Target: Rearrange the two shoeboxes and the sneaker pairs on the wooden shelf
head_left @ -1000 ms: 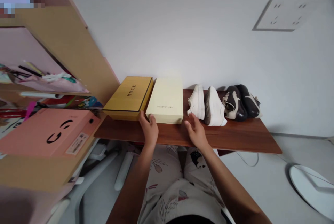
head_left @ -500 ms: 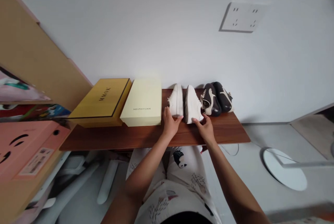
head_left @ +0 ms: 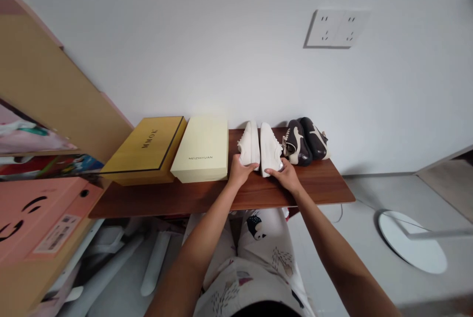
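Two white sneakers stand side by side on a dark wooden board [head_left: 207,196], toes toward the wall, tilted onto their sides with soles facing one another. My left hand [head_left: 241,170] grips the heel end of the left white sneaker [head_left: 249,142], thumb on the inner side. The right white sneaker [head_left: 270,147] has its heel in my right hand [head_left: 284,175], thumb behind it and fingers on the outer side. Just right of it is a pair of dark brown shoes [head_left: 297,142] with cream trim. On the left lies a pale yellow shoebox [head_left: 203,144] marked MEIZHIYUAN.
A gold MMOK box [head_left: 144,144] sits at the board's left end. Beyond it are a pink box [head_left: 40,213] and a wooden shelf panel [head_left: 48,70]. The wall behind carries a socket plate [head_left: 336,28]. A round white base [head_left: 410,240] stands on the floor at right.
The right white sneaker has shifted left and turned, standing closer to the left one. My right hand has moved left with it. The view has shifted slightly.
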A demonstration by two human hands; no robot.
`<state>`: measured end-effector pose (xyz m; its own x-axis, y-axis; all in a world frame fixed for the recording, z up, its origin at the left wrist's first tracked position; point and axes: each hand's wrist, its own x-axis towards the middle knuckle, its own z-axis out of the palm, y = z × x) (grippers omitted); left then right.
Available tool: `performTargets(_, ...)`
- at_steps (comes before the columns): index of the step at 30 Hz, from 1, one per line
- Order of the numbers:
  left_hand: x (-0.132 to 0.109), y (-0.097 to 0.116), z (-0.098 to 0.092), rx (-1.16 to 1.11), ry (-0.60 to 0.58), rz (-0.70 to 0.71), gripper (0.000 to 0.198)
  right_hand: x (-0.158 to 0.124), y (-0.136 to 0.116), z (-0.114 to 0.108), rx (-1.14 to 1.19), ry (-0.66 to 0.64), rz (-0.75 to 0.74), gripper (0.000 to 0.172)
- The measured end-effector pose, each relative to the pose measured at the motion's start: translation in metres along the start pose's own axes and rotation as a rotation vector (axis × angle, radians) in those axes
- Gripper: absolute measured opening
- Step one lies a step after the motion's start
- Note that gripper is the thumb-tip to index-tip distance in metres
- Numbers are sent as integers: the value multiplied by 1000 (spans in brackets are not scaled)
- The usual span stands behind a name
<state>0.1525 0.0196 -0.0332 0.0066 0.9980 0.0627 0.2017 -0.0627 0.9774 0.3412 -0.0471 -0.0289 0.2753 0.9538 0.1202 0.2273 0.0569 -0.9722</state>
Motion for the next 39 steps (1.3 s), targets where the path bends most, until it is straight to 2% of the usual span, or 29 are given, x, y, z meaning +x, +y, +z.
performTargets(3, 3, 9, -3, 167, -18, 72, 67, 8, -13, -11, -186, -40, -89, 63)
performTargets(7, 5, 23, -1, 465, -39, 276, 67, 19, -32, -22, -611, -87, -135, 56)
performTargets(11, 6, 33, 6, 798, -109, 414, 57, 31, -49, -17, -942, -202, -151, 48)
performTargets(14, 8, 39, 9, 936, -141, 459, 52, 39, -60, -7, -1085, -274, -205, 44)
performTargets(18, 12, 43, 11, 1032, -163, 491, 53, 47, -69, 7, -1188, -322, -249, 41)
performTargets(24, 15, 45, 11, 1099, -187, 513, 51, 50, -76, 18, -1232, -347, -212, 41)
performTargets(31, 10, 44, 8, 1111, -170, 532, 33, 51, -70, 27, -1307, -396, -231, 43)
performTargets(39, 3, 44, 9, 1274, -127, 530, 29, 52, -63, 34, -1334, -380, -234, 44)
